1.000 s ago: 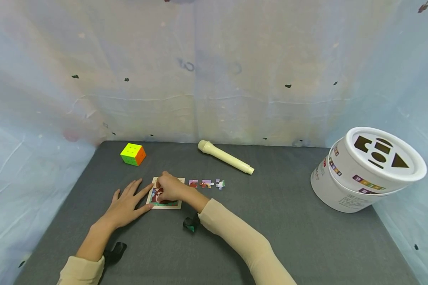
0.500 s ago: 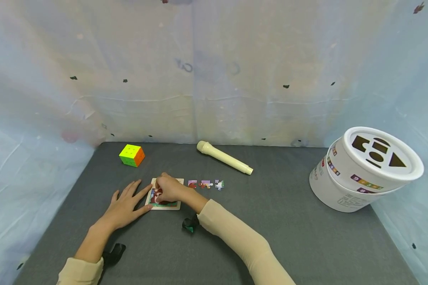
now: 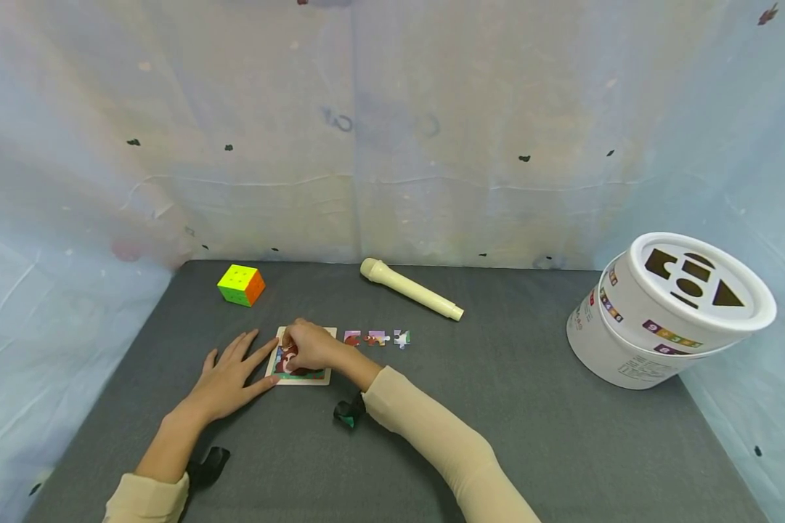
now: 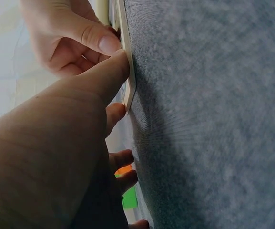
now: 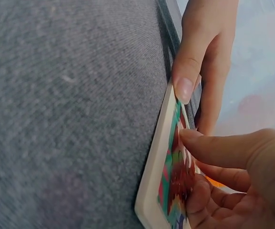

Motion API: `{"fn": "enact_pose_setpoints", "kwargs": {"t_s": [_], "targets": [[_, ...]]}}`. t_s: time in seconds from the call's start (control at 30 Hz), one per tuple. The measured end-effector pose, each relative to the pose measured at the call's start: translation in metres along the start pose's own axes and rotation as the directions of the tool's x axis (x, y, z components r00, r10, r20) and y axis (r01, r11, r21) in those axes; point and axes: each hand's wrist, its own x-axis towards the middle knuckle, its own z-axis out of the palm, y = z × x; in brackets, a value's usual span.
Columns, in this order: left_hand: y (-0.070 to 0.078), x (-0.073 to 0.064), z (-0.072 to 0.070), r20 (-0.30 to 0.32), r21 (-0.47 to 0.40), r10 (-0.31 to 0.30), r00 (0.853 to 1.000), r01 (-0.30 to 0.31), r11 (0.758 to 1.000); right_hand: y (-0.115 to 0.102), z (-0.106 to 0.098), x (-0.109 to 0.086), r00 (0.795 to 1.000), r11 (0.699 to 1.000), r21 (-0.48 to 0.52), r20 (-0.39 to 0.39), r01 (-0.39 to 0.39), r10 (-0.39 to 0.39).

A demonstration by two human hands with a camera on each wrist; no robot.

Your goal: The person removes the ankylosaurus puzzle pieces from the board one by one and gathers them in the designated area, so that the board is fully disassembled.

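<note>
Board [image 5: 157,157] lies flat on the table [image 3: 529,399], left of the middle, its left edge at the left hand [image 3: 222,385]. That hand is splayed, thumb on the near left corner, forefinger on the left edge further up. The right hand [image 3: 310,345] comes across from the right, fingers curled over the picture, thumb tip on it; whether it pinches a piece cannot be told. In both wrist views the two thumbs are near each other.

Room is widest on the right, a broad stretch of table between pieces [image 3: 377,338] and bucket [image 3: 627,352], which stands at the right edge. Near the far edge, a mic [image 3: 410,288] lies aslant and a cube [image 3: 241,285] sits by the left corner, both well apart from the board. Beyond rises a sheet [image 3: 431,109].

Counted: one board, three loose pieces in a row just right of it, one mic, one cube, one bucket with six holes in its lid [image 3: 745,272], two hands, two sleeves [image 3: 425,436].
</note>
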Motion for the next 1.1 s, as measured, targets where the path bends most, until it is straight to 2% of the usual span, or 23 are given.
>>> {"fn": "enact_pose_setpoints", "kwargs": {"t_s": [0.5,0.8,1.1], "targets": [[0.001,-0.001,-0.0012,-0.002,0.009,0.002,1.0,-0.002,1.0,0.0008,-0.0019,-0.0031,0.999,0.998,0.038,-0.012,0.05,-0.05],[0.0026,0.0006,-0.0005,0.007,-0.008,-0.013,1.0,0.013,1.0,0.0012,0.0013,-0.0028,0.999,0.998,0.042,-0.015,0.047,-0.047],[0.0025,0.0015,-0.0002,-0.001,0.002,-0.011,1.0,0.011,1.0,0.002,0.0078,-0.0008,0.994,0.996,0.011,-0.07,0.084,-0.083]]}}
